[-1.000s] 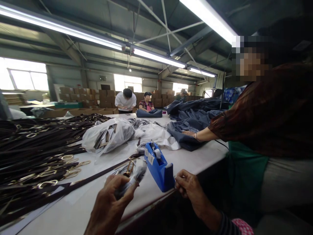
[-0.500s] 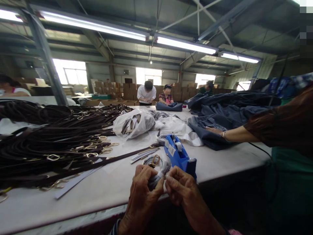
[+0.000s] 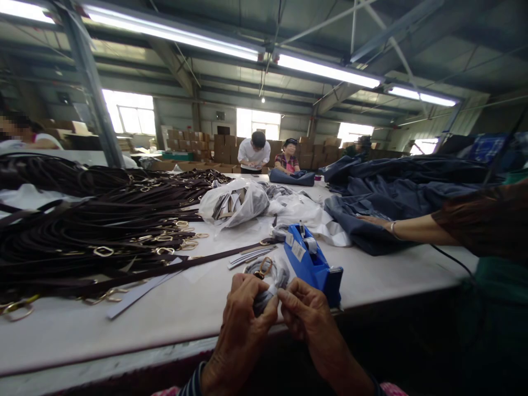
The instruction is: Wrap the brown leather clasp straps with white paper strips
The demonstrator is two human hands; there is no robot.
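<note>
My left hand (image 3: 247, 316) is closed around a coiled grey strap (image 3: 280, 270) that looks wrapped in clear plastic. A gold metal clasp (image 3: 266, 267) sticks up from the coil above my fingers. My right hand (image 3: 307, 313) pinches at the coil's near right edge, thumb against forefinger; whatever sits between those fingertips is too small to make out. Just beyond my right hand, a blue tape dispenser (image 3: 317, 269) stands on the table with a roll of tape in it. Thin grey and white strips (image 3: 251, 256) lie behind the coil.
Dark straps with gold buckles (image 3: 103, 220) are heaped on the left of the table (image 3: 165, 330). A plastic bag of strips (image 3: 233, 204) lies mid-table. At right, a co-worker's hand (image 3: 377, 221) rests on dark blue fabric (image 3: 363, 223). Other people work farther back.
The view has shifted a little, so the table's contents sit slightly farther right. Both hands keep nearly the same grip at the coil.
</note>
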